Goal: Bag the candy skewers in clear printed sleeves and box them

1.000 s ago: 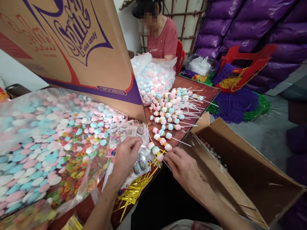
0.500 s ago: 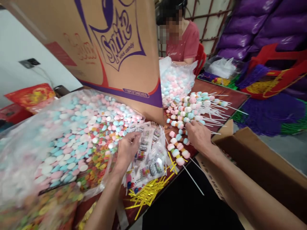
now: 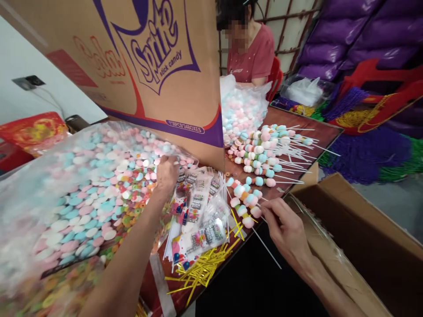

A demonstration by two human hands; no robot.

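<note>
My left hand (image 3: 168,172) is at the right edge of the spread marshmallows (image 3: 95,207), its fingers pinched together; what they hold is too small to name. My right hand (image 3: 280,220) pinches the stick of a candy skewer (image 3: 246,193) at the table's front edge. Two more skewers lie beside it, one with its white stick pointing down over the edge. Behind them lies a pile of finished-looking marshmallow skewers (image 3: 264,145). Between my hands are printed clear wrappers (image 3: 205,233) and yellow twist ties (image 3: 201,273). Gummy rings (image 3: 128,220) lie beside the marshmallows.
A large cardboard box (image 3: 158,105) stands across the table. Behind it sits a person in a pink shirt (image 3: 257,53) near a bag of marshmallows (image 3: 244,110). An open carton (image 3: 350,229) is at the right, with a red stool (image 3: 380,97) beyond.
My left hand has moved up and left from the wrappers to the marshmallows. My right hand has moved down and right from the skewer heads to a stick.
</note>
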